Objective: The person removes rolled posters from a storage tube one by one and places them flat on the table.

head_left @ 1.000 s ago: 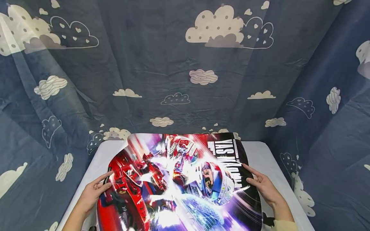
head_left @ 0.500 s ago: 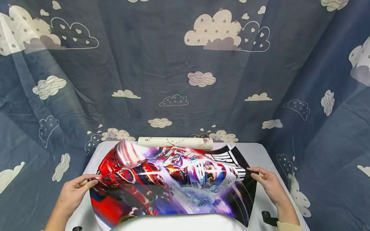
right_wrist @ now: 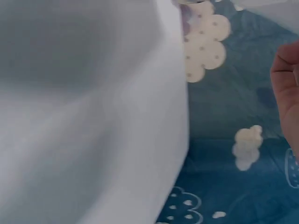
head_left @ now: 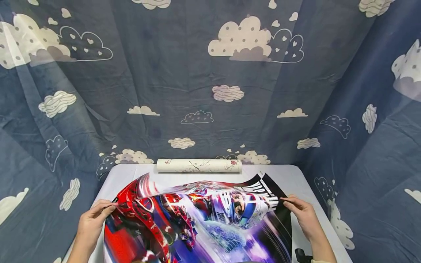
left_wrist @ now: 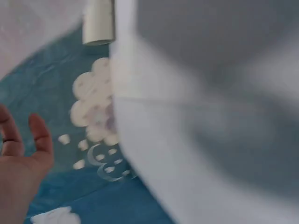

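A glossy poster [head_left: 227, 233] with red racing cars and a helmeted driver is spread between my hands, bowed and raised off the table. My left hand [head_left: 92, 223] pinches its left edge between thumb and fingers. At the opposite edge, along the black border with white lettering, my right hand [head_left: 303, 213] pinches it the same way. The poster's lower part runs out of the head view. In the left wrist view the left hand [left_wrist: 23, 163] shows at the left edge. Only part of the right hand [right_wrist: 287, 88] appears in the right wrist view.
A cream paper roll [head_left: 198, 166] with a blossom-branch pattern lies along the back of the white table [head_left: 292, 177]. A black object [head_left: 302, 255] sits near my right wrist. Dark blue cloth [head_left: 184, 84] with cloud prints hangs behind and at both sides.
The poster has come down and toward me, and its far edge now curves up at the corners. The cream roll behind it has come into view. Both hands keep their hold.
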The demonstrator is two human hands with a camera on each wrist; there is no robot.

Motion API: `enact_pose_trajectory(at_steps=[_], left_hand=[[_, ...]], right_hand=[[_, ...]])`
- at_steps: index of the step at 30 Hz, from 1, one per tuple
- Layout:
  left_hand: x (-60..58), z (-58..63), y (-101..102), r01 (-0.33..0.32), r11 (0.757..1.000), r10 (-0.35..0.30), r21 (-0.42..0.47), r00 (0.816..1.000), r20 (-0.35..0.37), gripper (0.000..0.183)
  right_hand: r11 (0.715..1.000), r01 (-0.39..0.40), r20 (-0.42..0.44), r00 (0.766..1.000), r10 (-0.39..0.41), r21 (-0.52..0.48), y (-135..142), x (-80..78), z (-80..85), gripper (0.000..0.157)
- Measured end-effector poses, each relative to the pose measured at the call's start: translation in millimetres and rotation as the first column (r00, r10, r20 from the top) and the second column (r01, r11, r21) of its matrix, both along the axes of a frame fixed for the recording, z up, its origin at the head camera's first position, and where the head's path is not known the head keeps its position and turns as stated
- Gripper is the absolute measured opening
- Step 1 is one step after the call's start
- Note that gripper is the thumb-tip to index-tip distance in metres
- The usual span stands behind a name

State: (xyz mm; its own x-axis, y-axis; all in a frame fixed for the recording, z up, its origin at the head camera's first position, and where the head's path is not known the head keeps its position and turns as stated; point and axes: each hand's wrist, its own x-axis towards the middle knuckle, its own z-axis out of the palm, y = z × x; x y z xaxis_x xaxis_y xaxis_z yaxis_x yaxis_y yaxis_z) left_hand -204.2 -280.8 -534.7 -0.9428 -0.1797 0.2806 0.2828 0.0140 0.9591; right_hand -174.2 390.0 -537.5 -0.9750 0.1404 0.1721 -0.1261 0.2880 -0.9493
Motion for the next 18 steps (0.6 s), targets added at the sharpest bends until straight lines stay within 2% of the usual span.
enact_pose_trajectory(at_steps=[2, 5, 8, 11, 14, 16, 18], left_hand=[[-3.6, -10.8, 2, -0.027, 0.999, 0.024, 0.020, 0.988, 0.152, 0.018], [-9.8, -27.5, 3, -0.025, 1.000, 0.022, 0.007, 0.944, 0.330, 0.031], [-15.2, -44.5, 4, -0.017, 0.999, 0.033, -0.044, 0.909, 0.416, 0.038], [-18.7, -58.8, 2, -0.003, 0.989, 0.072, -0.148, 0.882, 0.467, 0.040], [-22.4, -68.0, 1, 0.053, 0.948, 0.111, -0.313, 0.870, 0.481, 0.045], [-25.0, -71.7, 1, 0.103, 0.910, 0.116, -0.402, 0.867, 0.485, 0.050], [-27.8, -74.1, 1, 0.156, 0.862, 0.116, -0.483, 0.866, 0.487, 0.053]], right_hand=[[1.000, -0.024, 0.023, 0.999, 0.024, -0.010, 0, -3.1, -9.5, 0.028], [1.000, -0.012, 0.092, 0.996, 0.011, 0.002, 0, -9.1, -22.3, 0.035], [0.999, 0.020, 0.187, 0.982, -0.029, 0.049, -1, -16.2, -33.6, 0.047], [0.993, 0.026, 0.275, 0.960, -0.057, 0.115, -1, -22.9, -44.0, 0.060], [0.987, 0.008, 0.333, 0.941, -0.061, 0.158, -2, -28.2, -52.4, 0.065], [0.986, -0.011, 0.350, 0.935, -0.049, 0.165, -2, -30.3, -56.0, 0.065], [0.982, -0.027, 0.357, 0.933, -0.042, 0.186, -4, -31.8, -58.1, 0.063]])
